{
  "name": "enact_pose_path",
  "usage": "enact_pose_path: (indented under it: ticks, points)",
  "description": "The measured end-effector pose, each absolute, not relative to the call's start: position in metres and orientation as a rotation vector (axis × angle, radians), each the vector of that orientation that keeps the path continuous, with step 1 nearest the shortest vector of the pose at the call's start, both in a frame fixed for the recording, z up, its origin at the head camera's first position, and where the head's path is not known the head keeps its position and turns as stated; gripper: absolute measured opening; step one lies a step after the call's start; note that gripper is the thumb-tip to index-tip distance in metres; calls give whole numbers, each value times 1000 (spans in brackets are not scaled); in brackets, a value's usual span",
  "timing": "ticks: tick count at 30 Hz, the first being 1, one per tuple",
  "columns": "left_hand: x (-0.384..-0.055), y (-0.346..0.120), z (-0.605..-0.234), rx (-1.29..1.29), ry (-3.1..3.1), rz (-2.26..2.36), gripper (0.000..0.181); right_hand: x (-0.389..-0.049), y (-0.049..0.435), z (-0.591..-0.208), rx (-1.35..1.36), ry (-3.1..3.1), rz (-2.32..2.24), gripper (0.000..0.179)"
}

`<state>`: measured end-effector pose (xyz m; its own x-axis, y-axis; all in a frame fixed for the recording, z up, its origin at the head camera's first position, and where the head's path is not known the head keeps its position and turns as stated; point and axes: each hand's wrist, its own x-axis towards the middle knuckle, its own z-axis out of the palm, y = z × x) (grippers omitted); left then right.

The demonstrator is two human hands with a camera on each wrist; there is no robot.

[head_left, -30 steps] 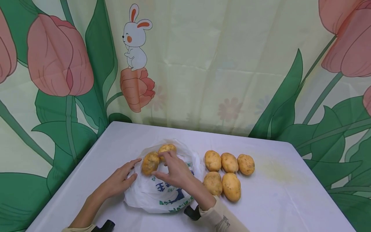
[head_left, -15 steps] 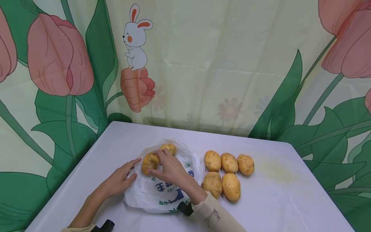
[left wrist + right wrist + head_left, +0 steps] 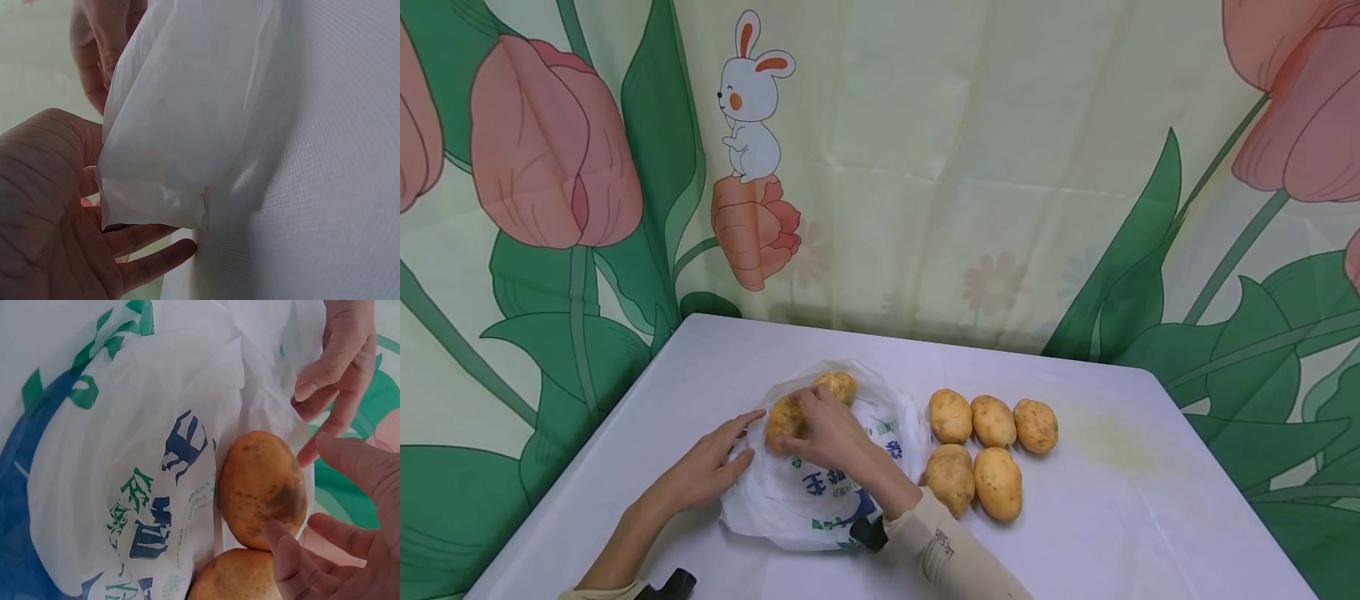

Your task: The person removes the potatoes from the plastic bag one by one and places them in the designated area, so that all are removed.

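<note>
My right hand [image 3: 831, 429] is over a brown potato [image 3: 784, 423] with a dark patch, which lies on a white plastic bag [image 3: 850, 517] with blue and green print. In the right wrist view its fingertips [image 3: 275, 531] overlap the potato's lower side, and the thumb [image 3: 344, 456] stands just off its edge. A second potato [image 3: 838, 385] lies against the first at the bag's far side. My left hand [image 3: 707, 467] rests along the bag's left edge, fingers extended. From the left wrist view, the bag's film [image 3: 162, 156] covers part of those fingers [image 3: 156, 259].
Right of the bag, several potatoes [image 3: 994, 421] lie in two rows, with one of the nearer ones [image 3: 949, 479] close beside my right forearm. The white-covered table [image 3: 1150, 517] meets a printed curtain [image 3: 910, 167] at the back.
My right hand has moved a little left, from between the two potatoes to over the left one. My left hand and the potatoes hold their places.
</note>
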<state>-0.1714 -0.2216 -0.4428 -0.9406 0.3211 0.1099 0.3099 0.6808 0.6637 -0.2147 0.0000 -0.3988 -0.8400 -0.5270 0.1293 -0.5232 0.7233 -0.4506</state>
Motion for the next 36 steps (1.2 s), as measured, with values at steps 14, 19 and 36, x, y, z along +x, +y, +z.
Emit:
enact_pose_path:
  ticks: [14,19,36]
  points:
    - [-172,-221,-443,536,2870,1125,56,-218,-6,-404,-826,2942,-716,74]
    - [-172,-221,-443,523,2861,1129,56,-219,-6,-406,-815,2983,-697,78]
    - [-173,-221,-444,527,2872,1117,55,-218,-9,-413,-794,3000,-757,79]
